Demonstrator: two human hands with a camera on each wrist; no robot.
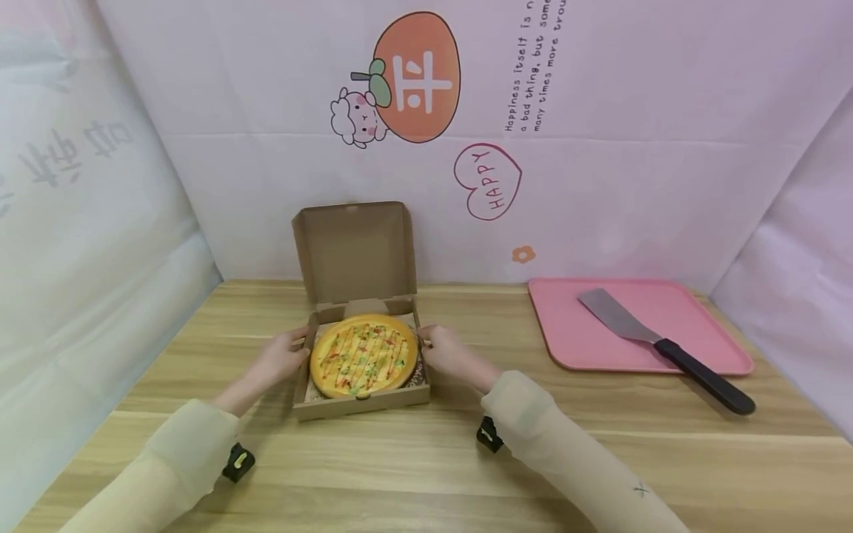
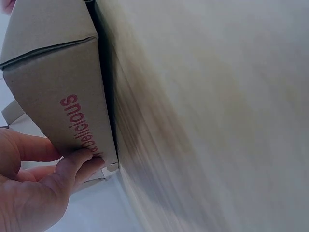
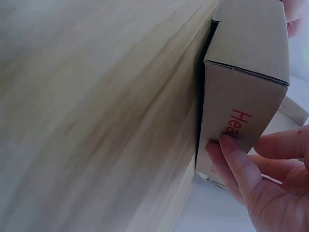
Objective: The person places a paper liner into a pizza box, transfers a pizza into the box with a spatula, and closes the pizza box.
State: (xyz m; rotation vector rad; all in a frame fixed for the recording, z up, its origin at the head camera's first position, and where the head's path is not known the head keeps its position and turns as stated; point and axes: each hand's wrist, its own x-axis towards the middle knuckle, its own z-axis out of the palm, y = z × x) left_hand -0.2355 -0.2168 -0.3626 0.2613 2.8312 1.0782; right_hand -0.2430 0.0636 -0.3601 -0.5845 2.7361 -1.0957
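Note:
A brown cardboard pizza box (image 1: 393,402) lies on the wooden table with its lid (image 1: 356,255) raised at the back. Inside, on printed paper, sits a round pizza (image 1: 363,355) with sauce stripes and bits of topping. My left hand (image 1: 276,359) grips the box's left side wall, and my right hand (image 1: 456,357) grips the right one. In the left wrist view, fingers press the outer face beside red lettering, with others over the wall's top edge. The right wrist view shows the right hand (image 3: 270,193) pinching its wall similarly. A dark strip runs along the box's bottom edge.
To the right lies a pink tray (image 1: 566,333). Across it rests a spatula (image 1: 616,314) with a metal blade, its black handle (image 1: 706,376) reaching past the tray's front edge. Printed white cloth (image 1: 600,192) hangs behind the table and along both sides.

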